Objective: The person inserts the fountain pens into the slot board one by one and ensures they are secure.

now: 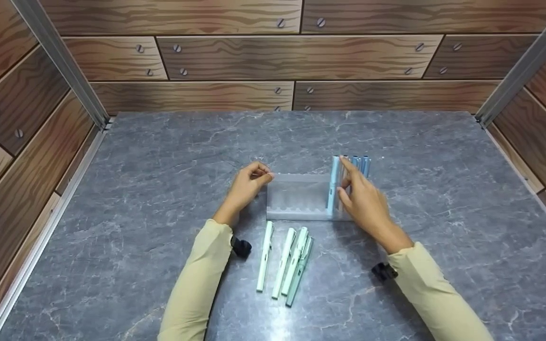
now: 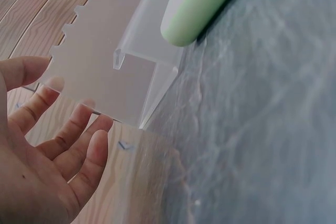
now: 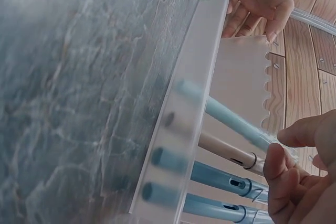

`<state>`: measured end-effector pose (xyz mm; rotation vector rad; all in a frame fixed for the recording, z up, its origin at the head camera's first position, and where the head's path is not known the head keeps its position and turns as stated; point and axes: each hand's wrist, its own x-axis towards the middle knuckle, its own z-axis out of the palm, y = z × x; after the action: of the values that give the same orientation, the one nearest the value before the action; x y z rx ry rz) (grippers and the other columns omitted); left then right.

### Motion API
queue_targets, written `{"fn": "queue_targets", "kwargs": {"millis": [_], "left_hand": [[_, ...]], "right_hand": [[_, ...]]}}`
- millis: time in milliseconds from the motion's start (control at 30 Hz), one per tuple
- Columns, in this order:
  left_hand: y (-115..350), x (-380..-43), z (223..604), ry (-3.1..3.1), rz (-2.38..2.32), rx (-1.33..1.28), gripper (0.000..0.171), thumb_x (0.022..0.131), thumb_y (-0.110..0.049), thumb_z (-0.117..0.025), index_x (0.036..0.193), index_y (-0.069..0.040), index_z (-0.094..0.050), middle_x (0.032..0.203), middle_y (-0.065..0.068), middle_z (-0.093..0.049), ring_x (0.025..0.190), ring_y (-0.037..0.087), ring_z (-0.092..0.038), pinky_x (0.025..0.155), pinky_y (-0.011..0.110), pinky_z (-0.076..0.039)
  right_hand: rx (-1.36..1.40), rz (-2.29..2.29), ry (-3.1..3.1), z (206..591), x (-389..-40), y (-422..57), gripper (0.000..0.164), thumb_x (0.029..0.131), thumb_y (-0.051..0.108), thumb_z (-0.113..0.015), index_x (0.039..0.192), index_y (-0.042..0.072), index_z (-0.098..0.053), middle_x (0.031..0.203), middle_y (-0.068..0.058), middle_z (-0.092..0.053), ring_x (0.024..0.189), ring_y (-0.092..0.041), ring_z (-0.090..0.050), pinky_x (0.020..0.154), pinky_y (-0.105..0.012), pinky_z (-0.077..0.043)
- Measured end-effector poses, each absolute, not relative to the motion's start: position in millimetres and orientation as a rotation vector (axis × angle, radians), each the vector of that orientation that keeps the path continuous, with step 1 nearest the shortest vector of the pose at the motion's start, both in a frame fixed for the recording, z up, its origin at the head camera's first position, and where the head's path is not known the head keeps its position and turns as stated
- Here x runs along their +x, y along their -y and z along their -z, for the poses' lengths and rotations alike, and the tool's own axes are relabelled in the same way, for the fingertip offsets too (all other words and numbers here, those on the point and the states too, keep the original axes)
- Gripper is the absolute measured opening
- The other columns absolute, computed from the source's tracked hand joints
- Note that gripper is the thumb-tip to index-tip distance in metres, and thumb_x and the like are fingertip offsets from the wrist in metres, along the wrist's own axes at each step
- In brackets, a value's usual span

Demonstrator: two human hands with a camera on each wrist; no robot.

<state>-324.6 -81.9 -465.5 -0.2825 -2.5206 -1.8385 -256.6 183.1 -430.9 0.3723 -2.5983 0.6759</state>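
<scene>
A frosted clear pen stand (image 1: pixel 299 215) sits mid-table with a notched back panel (image 2: pixel 105 35). My left hand (image 1: pixel 249 182) pinches the panel's upper left corner between thumb and forefinger. In the stand, a light blue pen (image 1: pixel 332 184) leans upright, its lower end behind the front lip. My right hand (image 1: pixel 365 201) is beside that pen, forefinger stretched to its top and thumb apart lower down; the other fingers bend inward. A brown-grey pen (image 3: pixel 231 150) and two blue pens, one nearer blue pen (image 3: pixel 220 179) among them, stand farther right, partly hidden by this hand.
In front of the stand lie several pale green pens, one apart pale green pen (image 1: pixel 264 255) at left and a darker green pen (image 1: pixel 299 272) at right. Grey marbled table (image 1: pixel 159 142) spreads around; wood-patterned walls (image 1: pixel 254 57) enclose three sides.
</scene>
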Motion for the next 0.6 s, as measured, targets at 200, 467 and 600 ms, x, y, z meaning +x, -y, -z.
{"fn": "queue_targets", "kwargs": {"millis": [200,467,600], "left_hand": [[81.3,-324.4,465.5,2.51,1.842,-0.29,0.014,0.085,-0.017,-0.065,0.092,-0.005,-0.064,0.089,0.006,-0.062,0.082,0.014,-0.062,0.069,0.023,-0.046],[81.0,-324.9,465.1,2.511,1.846,-0.28,0.014,0.085,-0.017,-0.066,0.093,-0.005,-0.064,0.087,0.004,-0.061,0.08,0.011,-0.061,0.068,0.022,-0.045],[81.2,-324.2,464.6,2.513,1.843,-0.278,0.014,0.085,-0.017,-0.066,0.093,-0.005,-0.064,0.088,0.006,-0.062,0.081,0.013,-0.062,0.069,0.022,-0.045]], "right_hand": [[0.377,-0.695,2.572,432.5,-256.0,-184.7,0.063,0.086,0.008,-0.066,0.143,0.013,-0.04,0.087,-0.006,-0.063,0.059,-0.016,-0.046,0.053,-0.034,-0.038],[0.36,-0.75,2.599,432.6,-249.7,-184.3,0.06,0.086,0.01,-0.069,0.139,0.011,-0.043,0.089,-0.006,-0.062,0.061,-0.014,-0.05,0.054,-0.032,-0.039],[0.359,-0.781,2.641,432.3,-243.2,-183.2,0.059,0.086,0.013,-0.07,0.138,0.01,-0.043,0.091,-0.005,-0.062,0.059,-0.011,-0.05,0.052,-0.028,-0.038]]}}
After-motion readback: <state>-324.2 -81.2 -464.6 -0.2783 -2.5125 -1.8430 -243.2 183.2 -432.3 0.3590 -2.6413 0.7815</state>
